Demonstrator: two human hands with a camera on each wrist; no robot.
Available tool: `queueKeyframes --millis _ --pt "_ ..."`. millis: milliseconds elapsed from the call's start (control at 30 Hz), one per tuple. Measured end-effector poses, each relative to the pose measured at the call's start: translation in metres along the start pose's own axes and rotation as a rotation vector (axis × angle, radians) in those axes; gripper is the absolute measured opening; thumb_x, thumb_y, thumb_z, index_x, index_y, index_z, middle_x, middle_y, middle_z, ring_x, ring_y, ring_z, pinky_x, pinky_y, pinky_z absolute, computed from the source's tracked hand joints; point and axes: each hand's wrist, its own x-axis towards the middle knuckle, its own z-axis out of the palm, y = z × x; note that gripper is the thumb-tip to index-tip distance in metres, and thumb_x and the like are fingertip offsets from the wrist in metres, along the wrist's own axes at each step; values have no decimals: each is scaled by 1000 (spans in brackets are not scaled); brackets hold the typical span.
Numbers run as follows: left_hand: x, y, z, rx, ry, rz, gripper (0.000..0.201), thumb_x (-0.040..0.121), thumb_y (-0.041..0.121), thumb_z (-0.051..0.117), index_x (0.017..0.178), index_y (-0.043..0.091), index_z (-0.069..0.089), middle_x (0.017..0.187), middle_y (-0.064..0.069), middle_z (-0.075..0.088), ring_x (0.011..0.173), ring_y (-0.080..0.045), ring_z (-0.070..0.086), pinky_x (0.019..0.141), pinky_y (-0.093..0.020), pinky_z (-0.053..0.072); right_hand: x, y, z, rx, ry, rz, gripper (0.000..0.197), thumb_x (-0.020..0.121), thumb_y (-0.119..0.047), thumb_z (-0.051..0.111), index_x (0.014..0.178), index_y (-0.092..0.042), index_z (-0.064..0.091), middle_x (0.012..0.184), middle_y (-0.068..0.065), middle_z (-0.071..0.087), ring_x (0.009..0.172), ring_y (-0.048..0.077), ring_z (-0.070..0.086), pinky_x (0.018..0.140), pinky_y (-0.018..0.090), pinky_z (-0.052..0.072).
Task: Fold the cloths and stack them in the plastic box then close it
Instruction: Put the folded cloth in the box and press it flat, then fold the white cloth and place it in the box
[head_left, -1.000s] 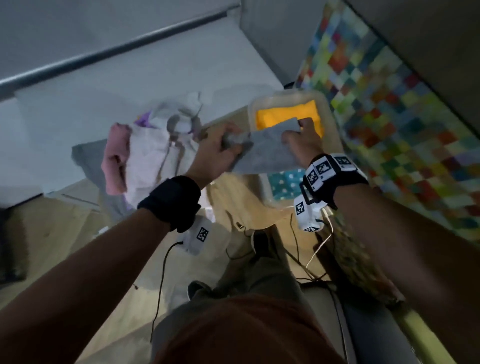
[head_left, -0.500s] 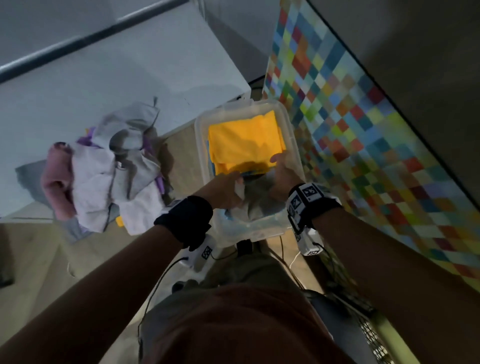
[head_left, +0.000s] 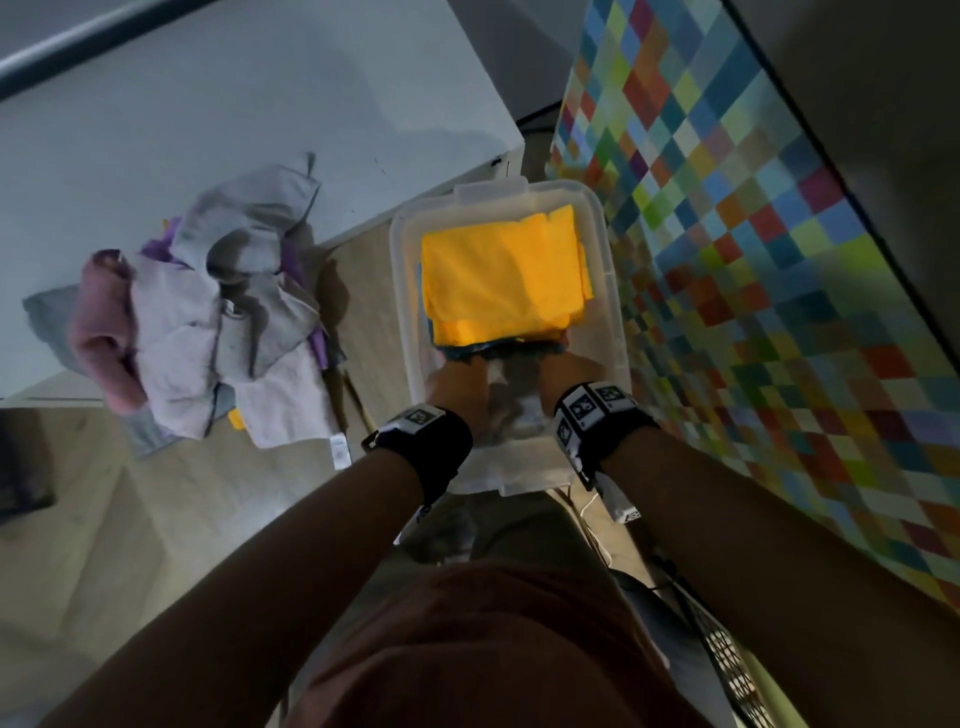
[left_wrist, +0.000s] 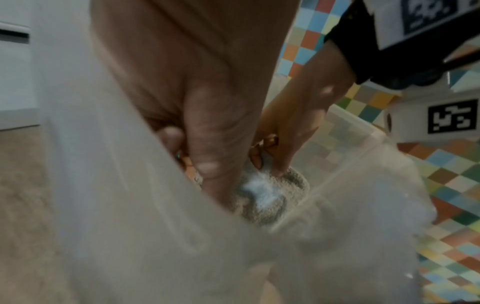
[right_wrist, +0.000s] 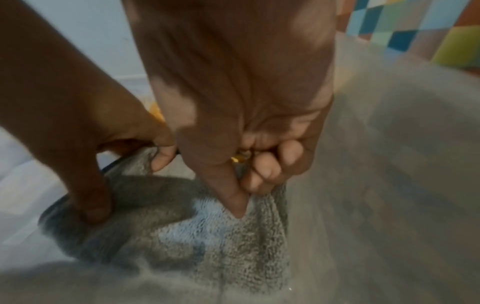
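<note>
1. inside the near end of the plastic box (head_left: 400, 270): a folded grey cloth (right_wrist: 221, 236), terry-textured, going down between the near wall and the yellow stack.
2. left hand (head_left: 457, 382): fingers (right_wrist: 93, 207) curled onto the cloth's left edge, thumb pressing on top; holding the grey cloth.
3. right hand (head_left: 558, 374): fingers (right_wrist: 262, 174) bunched and pinching the cloth's right edge close to the box wall; holding the grey cloth.
4. yellow cloth (head_left: 504, 270): folded, on top of the stack in the far part of the box; a dark blue edge shows beneath it, next to the hands.
5. unfolded cloths (head_left: 218, 312): a heap of grey, pink and purple pieces on the white surface (head_left: 260, 104) to the left, well apart from the box; the task looks only partly done.
6. lid: not identifiable in these views; the box stands open.
7. handling note, as a judgement: keep both edges pinched level until the cloth sits flat, so the fold does not spring open; seat it square against the near wall, then slide the fingers out sideways rather than up, to avoid dragging a layer loose.
8. risk: the narrow gap may bunch the cloth; press it flat before letting go.
</note>
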Motion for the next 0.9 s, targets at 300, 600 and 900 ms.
queueKeyframes --millis 300,600,900 --pt "3 -16 -33 -183 -332 154 31 82 20 76 59 8 59 57 -5 55 56 -21 54 60 -32 43 0 -1 -28 311 -87 17 30 96 -25 61 72 -11 52 79 7 58 73 24 56 69 29 40" --pt "-38 -69 -87 -574 39 185 18 87 26 69 93 10 65 53 -3 61 30 -7 44 34 -16 36 -34 -39 -60 506 -2 11 26 85 -15 68 66 -22 51 66 -1 58 55 12 58 49 22 48" --pt "-114 -241 -57 -652 329 -12 11 85 19 64 90 10 66 66 -5 66 46 -8 59 47 -17 45 -84 -192 -93 610 95 -87 18 82 -16 56 77 -4 68 71 8 71 55 21 61 43 20 40"
